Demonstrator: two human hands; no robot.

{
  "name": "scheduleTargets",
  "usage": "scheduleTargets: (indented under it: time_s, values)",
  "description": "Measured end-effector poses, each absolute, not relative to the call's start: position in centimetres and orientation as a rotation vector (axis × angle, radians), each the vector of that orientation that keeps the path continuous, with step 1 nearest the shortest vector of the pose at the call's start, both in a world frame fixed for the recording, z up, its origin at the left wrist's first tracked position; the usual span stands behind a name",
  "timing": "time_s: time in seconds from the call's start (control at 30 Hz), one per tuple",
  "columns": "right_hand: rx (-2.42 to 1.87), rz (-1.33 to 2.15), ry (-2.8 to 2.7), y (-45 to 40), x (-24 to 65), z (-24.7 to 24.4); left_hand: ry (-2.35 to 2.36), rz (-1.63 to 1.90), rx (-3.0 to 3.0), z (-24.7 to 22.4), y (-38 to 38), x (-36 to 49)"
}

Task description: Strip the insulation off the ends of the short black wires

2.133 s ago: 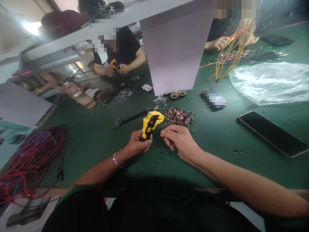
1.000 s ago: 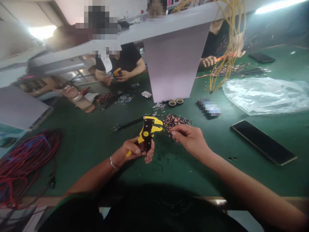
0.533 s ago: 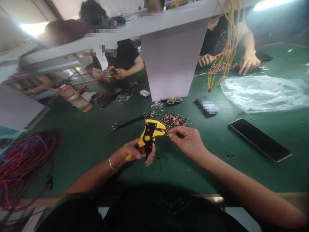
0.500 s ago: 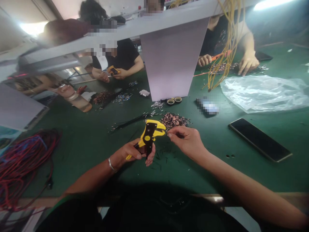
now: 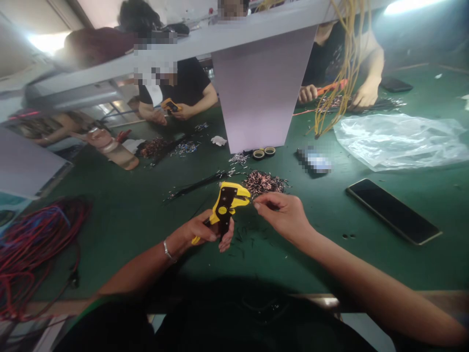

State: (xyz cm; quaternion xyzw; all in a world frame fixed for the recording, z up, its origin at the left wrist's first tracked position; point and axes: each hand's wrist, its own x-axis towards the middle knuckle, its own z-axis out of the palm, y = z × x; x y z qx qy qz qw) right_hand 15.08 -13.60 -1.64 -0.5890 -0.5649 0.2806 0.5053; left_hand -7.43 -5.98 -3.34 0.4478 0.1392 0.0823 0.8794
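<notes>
My left hand (image 5: 210, 231) is wrapped around the handles of a yellow and black wire stripper (image 5: 223, 210), whose jaws point to the right. Just beyond the jaw tips, the thumb and forefinger of my right hand (image 5: 280, 212) pinch a short, thin dark wire, mostly hidden by the fingers. Behind the jaws lies a heap of short black wires with bare copper ends (image 5: 264, 182). A bundle of longer black wires (image 5: 200, 185) lies to the left of the heap. Small dark scraps (image 5: 240, 237) are scattered on the green table (image 5: 311, 266) below the stripper.
A phone (image 5: 394, 210) lies at right, with a clear plastic bag (image 5: 399, 139) behind it. Two tape rolls (image 5: 264, 153) sit by the upright panel (image 5: 260, 93). Red and blue cables (image 5: 40, 254) are piled at left, near a bottle (image 5: 115, 149). Co-workers' hands work across the table.
My hands and the wire stripper stay in nearly the same place. At the far right, a co-worker's hand has moved slightly left over some wires.
</notes>
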Motion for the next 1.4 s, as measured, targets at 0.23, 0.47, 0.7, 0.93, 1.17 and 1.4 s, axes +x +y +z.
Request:
scheduleTargets:
  time_s: [0.23, 0.47, 0.7, 0.93, 1.17, 1.4]
  values:
    - [-1.409, 0.634, -1.396, -13.5, 15.2, -1.8, 0.284, 0.171, 0.934, -3.4, -6.1, -7.5]
    - [-1.370, 0.590, -1.413, -13.5, 15.3, -1.8, 0.282, 0.193, 0.930, -3.6, -6.1, -7.5]
    - [-1.439, 0.617, -1.401, -13.4, 15.5, -1.6, 0.332, 0.228, 0.947, -3.5, -6.4, -7.5]
    - [-1.492, 0.705, -1.373, -13.0, 15.7, -2.0, 0.385, 0.266, 0.969, -3.4, -7.0, -7.5]
    - [-1.486, 0.765, -1.392, -12.6, 16.0, -2.2, 0.425, 0.272, 0.995, -3.1, -7.4, -7.5]
    - [-1.472, 0.792, -1.376, -12.2, 16.2, -2.8, 0.436, 0.273, 0.968, -3.0, -7.6, -7.5]
